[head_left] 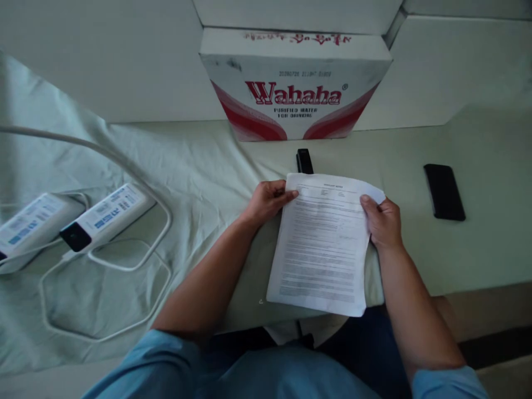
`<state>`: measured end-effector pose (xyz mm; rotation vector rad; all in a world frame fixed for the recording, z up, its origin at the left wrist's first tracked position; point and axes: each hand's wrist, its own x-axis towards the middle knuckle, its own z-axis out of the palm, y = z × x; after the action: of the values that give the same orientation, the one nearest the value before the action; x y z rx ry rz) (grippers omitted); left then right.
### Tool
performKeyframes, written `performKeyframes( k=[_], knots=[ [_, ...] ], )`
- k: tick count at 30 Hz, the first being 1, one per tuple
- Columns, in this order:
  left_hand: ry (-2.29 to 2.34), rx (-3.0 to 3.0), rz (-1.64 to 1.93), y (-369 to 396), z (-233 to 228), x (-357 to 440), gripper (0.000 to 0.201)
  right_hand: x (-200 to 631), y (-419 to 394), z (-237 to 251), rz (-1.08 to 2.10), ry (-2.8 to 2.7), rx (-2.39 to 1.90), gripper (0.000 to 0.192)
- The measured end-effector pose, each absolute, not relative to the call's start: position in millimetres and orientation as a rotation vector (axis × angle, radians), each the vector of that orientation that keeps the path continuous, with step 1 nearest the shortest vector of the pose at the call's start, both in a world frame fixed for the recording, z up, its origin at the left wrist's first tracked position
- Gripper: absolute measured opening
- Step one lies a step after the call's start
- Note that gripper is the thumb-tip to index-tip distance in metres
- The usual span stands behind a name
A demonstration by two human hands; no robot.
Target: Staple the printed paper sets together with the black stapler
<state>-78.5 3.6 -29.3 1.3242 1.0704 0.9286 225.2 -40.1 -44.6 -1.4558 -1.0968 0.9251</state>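
A printed sheet of paper, covered in small lines of text, is held up between both hands. My left hand pinches its upper left edge, thumb on top. At the upper right corner, my right hand grips the paper with its thumb on the printed side, and the corner curls over the fingers. The lower edge of the paper hangs near the front of the cloth-covered table. A small black device lies just behind the paper's top edge, partly hidden by it.
A white and red Wahaha water carton stands at the back against white boxes or panels. A black phone lies to the right. On the left are two white power banks, the nearer one beside a looping white cable.
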Motion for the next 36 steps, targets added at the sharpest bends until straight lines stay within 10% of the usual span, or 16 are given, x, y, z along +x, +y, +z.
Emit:
performKeyframes(
  k=[36],
  knots=[
    [0.981,0.813,1.102,-9,-46,-65,0.055,218,-46,-41,0.687,-1.011,-1.406,0.037]
  ],
)
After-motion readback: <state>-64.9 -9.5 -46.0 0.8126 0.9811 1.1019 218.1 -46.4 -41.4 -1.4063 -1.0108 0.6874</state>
